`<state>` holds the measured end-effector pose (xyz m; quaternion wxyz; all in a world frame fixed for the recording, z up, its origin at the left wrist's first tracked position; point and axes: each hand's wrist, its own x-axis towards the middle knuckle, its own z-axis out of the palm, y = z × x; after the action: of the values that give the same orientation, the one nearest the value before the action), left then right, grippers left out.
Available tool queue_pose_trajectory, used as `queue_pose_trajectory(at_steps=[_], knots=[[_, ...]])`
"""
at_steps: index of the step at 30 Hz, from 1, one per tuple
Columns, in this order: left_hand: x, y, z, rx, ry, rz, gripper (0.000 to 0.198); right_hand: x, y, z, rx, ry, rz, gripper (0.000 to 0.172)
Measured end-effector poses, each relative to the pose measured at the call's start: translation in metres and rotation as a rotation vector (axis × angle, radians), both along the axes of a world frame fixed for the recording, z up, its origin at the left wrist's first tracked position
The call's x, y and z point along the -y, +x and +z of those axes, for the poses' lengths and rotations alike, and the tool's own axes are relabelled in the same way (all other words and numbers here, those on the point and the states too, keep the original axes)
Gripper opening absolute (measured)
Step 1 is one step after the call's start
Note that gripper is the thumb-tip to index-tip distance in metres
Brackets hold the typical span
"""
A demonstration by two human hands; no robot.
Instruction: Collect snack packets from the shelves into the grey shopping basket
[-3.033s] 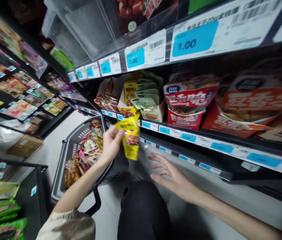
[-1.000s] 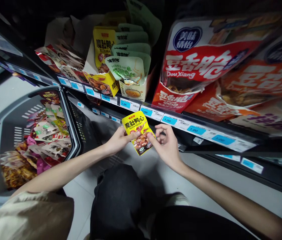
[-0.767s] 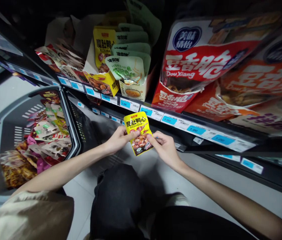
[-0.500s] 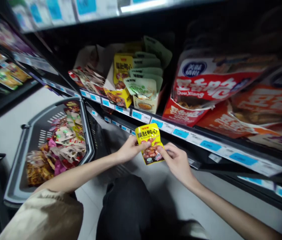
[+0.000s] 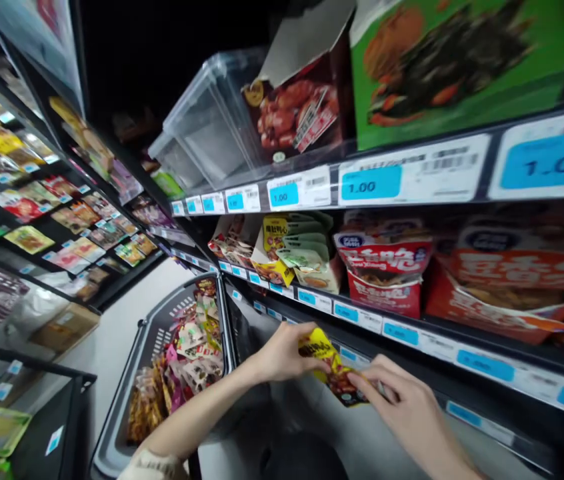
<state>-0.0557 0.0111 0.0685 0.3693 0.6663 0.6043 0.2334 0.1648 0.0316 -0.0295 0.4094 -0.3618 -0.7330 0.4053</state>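
Observation:
Between my two hands is a small yellow snack packet (image 5: 333, 371) with dark lettering and a picture of reddish food, tilted down to the right. My left hand (image 5: 289, 352) pinches its upper left edge. At the lower right edge, my right hand (image 5: 402, 393) grips it between thumb and fingers. Beyond the hands, an opened display box (image 5: 273, 268) on the lower shelf holds a similar yellow packet. Beside it stand several pale green packets (image 5: 309, 250). To the left on the floor is a grey shopping basket (image 5: 155, 333) filled with snack packets.
Red bags (image 5: 385, 267) and orange bags (image 5: 517, 280) fill the lower shelf's right side. Above, a shelf with price labels (image 5: 298, 191) carries clear plastic bins (image 5: 217, 127) and a green box (image 5: 462, 67). A cardboard box (image 5: 65, 327) sits at the left.
My view has tilted up and shifted, so the upper shelf and far aisle now show. The yellow packet has turned more slanted in my hands; both still hold it.

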Motion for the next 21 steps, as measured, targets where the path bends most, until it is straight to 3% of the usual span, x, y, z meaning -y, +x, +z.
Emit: queue_pose_trajectory(at_steps=[3, 6, 9, 11, 14, 18, 21], knots=[[0.011, -0.012, 0.037, -0.111, 0.030, -0.021, 0.027, 0.006, -0.005, 0.010, -0.027, -0.007, 0.067, 0.035], [0.019, -0.039, 0.090, -0.188, 0.160, 0.048, 0.017, 0.010, -0.008, 0.018, -0.040, -0.067, 0.146, 0.026], [0.016, -0.073, 0.142, -0.220, 0.468, 0.322, 0.023, 0.012, -0.011, 0.014, -0.031, -0.109, 0.207, 0.026], [0.006, -0.090, 0.166, -0.205, 0.706, 0.488, 0.027, 0.013, -0.014, 0.006, -0.007, -0.125, 0.234, 0.026], [-0.019, -0.101, 0.180, -0.192, 0.882, 0.525, 0.023, 0.016, -0.019, -0.002, 0.046, -0.155, 0.275, 0.026], [-0.057, -0.101, 0.176, -0.225, 0.803, 0.395, 0.019, 0.018, -0.018, 0.000, 0.083, -0.184, 0.310, 0.026], [-0.072, -0.104, 0.176, -0.317, 0.748, 0.332, 0.015, 0.019, -0.014, 0.003, 0.089, -0.216, 0.320, 0.026]])
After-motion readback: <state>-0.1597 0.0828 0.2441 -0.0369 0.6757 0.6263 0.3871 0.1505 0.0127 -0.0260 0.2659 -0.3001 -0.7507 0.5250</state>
